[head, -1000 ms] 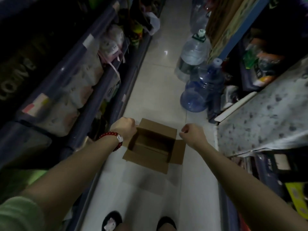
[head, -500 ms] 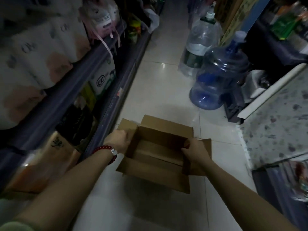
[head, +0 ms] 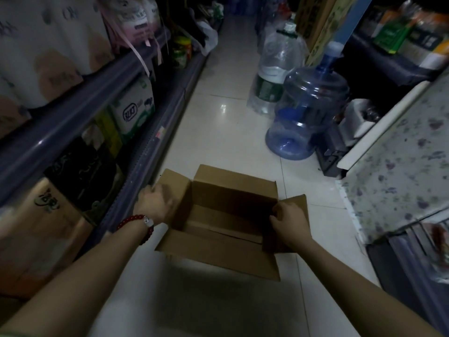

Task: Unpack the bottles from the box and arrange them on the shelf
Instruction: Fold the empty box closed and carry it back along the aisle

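Plain brown cardboard box sits on the pale tiled aisle floor, all four flaps folded out and wide open. Inside is dark, only bare cardboard bottom showing. Shelf runs along its left.

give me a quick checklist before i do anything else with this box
1. Flaps open: ok. All four flaps of the cardboard box are folded out.
2. Bottles inside: not ok. The visible interior looks empty, only bare cardboard.
3. Left hand grip: ok. It holds the left flap.
4. Right hand grip: ok. Its fingers curl over the right flap's edge.
5. Floor around box: ok. The blue water jug and clear jug stand apart, further up the aisle.
6. Free shelf space: cannot tell. The visible levels look packed with goods.
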Demonstrator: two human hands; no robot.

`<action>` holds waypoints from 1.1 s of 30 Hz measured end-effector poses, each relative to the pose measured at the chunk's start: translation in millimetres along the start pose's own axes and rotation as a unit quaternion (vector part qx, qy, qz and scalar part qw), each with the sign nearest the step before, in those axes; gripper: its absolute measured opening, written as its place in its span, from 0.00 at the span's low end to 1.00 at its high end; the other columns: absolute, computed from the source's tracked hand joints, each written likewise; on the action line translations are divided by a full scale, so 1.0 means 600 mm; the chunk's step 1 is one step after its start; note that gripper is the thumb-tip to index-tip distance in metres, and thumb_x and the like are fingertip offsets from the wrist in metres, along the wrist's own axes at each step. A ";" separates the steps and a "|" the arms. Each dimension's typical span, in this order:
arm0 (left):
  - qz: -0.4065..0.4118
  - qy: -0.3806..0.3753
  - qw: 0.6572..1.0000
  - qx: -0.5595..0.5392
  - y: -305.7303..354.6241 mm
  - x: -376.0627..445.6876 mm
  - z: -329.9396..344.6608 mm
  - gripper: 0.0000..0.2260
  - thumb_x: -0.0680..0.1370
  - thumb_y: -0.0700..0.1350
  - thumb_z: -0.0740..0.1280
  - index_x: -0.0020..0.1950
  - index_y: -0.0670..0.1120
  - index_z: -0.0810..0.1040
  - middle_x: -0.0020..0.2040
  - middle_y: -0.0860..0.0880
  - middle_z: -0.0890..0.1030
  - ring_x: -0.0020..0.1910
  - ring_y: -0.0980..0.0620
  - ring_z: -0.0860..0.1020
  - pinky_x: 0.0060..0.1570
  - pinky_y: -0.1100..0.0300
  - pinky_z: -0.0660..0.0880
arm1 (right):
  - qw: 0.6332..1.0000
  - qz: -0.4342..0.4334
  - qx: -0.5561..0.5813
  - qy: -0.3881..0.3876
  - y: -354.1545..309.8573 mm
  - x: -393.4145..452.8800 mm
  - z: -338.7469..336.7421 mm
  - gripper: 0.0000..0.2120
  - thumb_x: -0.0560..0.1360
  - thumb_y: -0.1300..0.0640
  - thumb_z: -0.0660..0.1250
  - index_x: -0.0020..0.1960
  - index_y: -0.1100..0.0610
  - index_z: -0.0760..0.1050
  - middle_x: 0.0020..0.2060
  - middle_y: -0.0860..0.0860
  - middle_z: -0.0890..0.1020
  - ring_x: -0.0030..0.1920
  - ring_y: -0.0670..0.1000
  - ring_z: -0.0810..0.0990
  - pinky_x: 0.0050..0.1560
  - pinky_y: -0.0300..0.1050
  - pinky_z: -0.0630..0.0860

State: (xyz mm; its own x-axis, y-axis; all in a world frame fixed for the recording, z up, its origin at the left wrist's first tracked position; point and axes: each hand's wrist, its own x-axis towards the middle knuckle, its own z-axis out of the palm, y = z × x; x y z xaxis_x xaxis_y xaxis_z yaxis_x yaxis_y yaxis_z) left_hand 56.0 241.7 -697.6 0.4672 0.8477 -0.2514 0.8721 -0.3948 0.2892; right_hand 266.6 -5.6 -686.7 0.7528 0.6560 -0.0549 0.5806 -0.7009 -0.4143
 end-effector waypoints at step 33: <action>0.208 -0.113 0.962 -0.135 0.066 -0.067 0.099 0.22 0.82 0.57 0.50 0.74 0.53 0.62 0.71 0.52 0.69 0.66 0.52 0.70 0.59 0.60 0.63 | 0.965 0.066 0.239 0.086 0.014 -0.020 0.012 0.14 0.79 0.51 0.63 0.63 0.54 0.69 0.52 0.48 0.76 0.55 0.50 0.78 0.50 0.40 0.71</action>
State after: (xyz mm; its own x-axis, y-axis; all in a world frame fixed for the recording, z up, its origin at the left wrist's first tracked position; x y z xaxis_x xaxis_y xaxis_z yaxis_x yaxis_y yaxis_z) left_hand 80.1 170.9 -731.0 0.8138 0.5257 -0.2479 0.5474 -0.5502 0.6306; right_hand 260.0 -17.4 -695.9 0.8749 0.4844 -0.0018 0.2967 -0.5387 -0.7886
